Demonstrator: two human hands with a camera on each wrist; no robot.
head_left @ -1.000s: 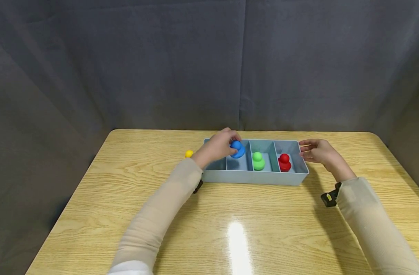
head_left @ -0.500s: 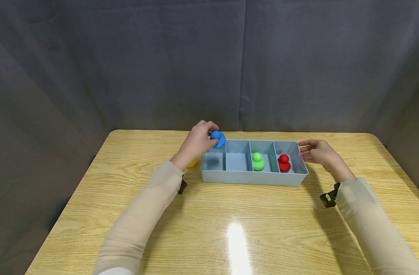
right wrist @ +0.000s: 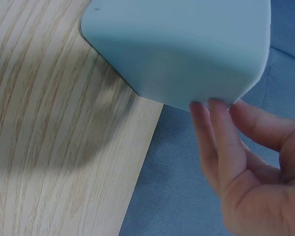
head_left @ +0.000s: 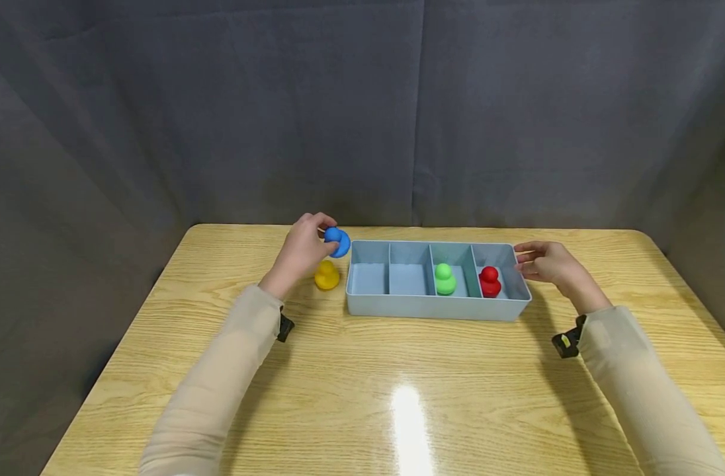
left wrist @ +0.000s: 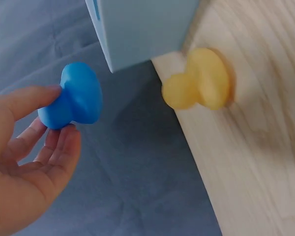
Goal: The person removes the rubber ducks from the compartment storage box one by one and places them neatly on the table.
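My left hand (head_left: 305, 248) pinches a blue duck-shaped toy (head_left: 337, 241) in the air just left of the light blue tray (head_left: 434, 308), above a yellow toy (head_left: 327, 275) that stands on the table. In the left wrist view the blue toy (left wrist: 73, 102) sits between thumb and fingers, with the yellow toy (left wrist: 199, 86) beside the tray corner (left wrist: 137, 29). A green toy (head_left: 444, 279) and a red toy (head_left: 489, 281) stand in the tray's two right compartments. My right hand (head_left: 541, 261) touches the tray's right end with its fingertips (right wrist: 211, 123).
The tray's two left compartments hold nothing. The wooden table (head_left: 398, 396) has rounded corners, and a dark grey curtain (head_left: 362, 112) hangs right behind its far edge. A glare spot lies on the table near me.
My left hand has lifted the blue toy out of the tray's second compartment and carried it left, past the tray's end, above the yellow toy. The right hand has stayed at the tray.
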